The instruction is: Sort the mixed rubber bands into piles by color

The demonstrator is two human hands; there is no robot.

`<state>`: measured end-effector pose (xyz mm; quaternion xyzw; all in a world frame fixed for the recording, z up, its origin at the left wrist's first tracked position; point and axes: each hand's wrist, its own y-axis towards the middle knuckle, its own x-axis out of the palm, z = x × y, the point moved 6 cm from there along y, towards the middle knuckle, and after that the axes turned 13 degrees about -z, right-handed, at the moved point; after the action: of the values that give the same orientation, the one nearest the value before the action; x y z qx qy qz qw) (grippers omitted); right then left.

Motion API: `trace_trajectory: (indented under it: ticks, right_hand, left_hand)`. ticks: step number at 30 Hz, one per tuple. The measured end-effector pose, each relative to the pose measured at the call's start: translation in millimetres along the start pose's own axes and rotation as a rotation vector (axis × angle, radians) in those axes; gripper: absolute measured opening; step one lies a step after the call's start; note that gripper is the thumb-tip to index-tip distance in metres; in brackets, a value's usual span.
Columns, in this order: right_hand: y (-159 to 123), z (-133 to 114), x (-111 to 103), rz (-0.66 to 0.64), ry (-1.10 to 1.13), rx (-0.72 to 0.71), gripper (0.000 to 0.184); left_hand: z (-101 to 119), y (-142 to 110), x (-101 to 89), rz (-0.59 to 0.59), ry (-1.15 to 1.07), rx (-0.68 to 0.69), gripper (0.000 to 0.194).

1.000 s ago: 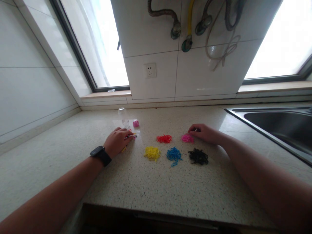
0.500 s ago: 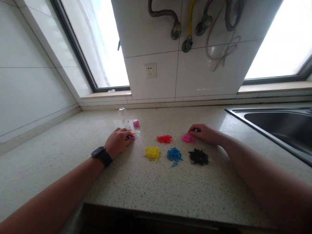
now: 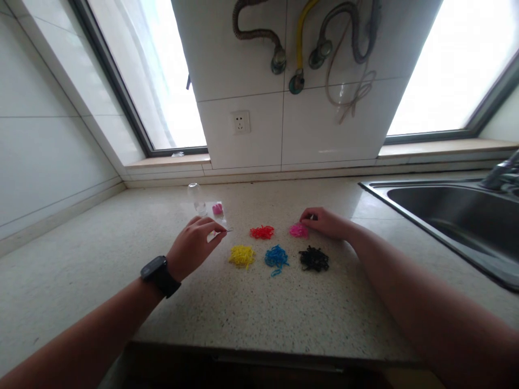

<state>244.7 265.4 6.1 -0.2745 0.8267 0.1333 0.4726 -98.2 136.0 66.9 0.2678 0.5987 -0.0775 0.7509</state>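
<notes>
My left hand [image 3: 197, 237], with a black watch on its wrist, pinches a thin dark strand [image 3: 230, 230] that looks like a small rubber band, raised a little over the counter. The fingers of my right hand [image 3: 320, 220] are closed at the right edge of a pile of pink rubber bands [image 3: 298, 231]; what they pinch, if anything, is hidden. To the left of that pile is a red pile [image 3: 261, 232]. In front lie a yellow pile [image 3: 242, 256], a blue pile [image 3: 276, 257] and a black pile [image 3: 313, 259].
A clear glass bottle [image 3: 197, 199] stands upside down behind my left hand, beside a pink cap [image 3: 218, 208]. A steel sink [image 3: 377, 190] with a tap [image 3: 503, 172] is set into the speckled counter [image 3: 243, 308] on the right. A socket [image 3: 241, 122] and pipes are on the tiled wall.
My left hand has lifted from the counter beside the bottle, and the thin strand now shows at its fingertips. My right hand stays at the pink pile. The whole view has shifted slightly.
</notes>
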Motion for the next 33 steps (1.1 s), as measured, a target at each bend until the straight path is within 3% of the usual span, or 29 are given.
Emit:
trace_trajectory:
  ticks: [5, 9, 15, 20, 23, 27, 33]
  right_hand:
    - [-2.4, -4.3, -0.7, 0.028, 0.019, 0.012, 0.020]
    - [-4.3, -5.3, -0.2, 0.044, 0.037, 0.025, 0.020]
    - [-7.0, -10.0, -1.8, 0.069, 0.039, 0.010, 0.018]
    - [-4.7, -3.8, -1.8, 0.083, 0.067, 0.010, 0.018]
    - [-3.0, 0.0, -1.6, 0.095, 0.072, 0.004, 0.018]
    - [-2.9, 0.2, -1.2, 0.088, 0.065, -0.003, 0.018]
    - [-4.1, -0.4, -1.4, 0.080, 0.053, -0.007, 0.018]
  left_hand:
    - [80.5, 4.1, -16.6, -0.040, -0.053, 0.149, 0.017]
    - [128.1, 24.1, -0.8, -0.150, -0.102, 0.246, 0.016]
    - [164.2, 67.4, 42.0, -0.222, -0.066, 0.273, 0.015]
    - [174.8, 76.8, 60.1, -0.293, -0.045, 0.322, 0.014]
    - [175.1, 65.2, 54.7, -0.287, -0.078, 0.330, 0.015]
    - [180.3, 31.0, 39.2, -0.247, -0.149, 0.338, 0.017]
    - [195.9, -34.9, 43.0, -0.329, -0.114, 0.538, 0.031]
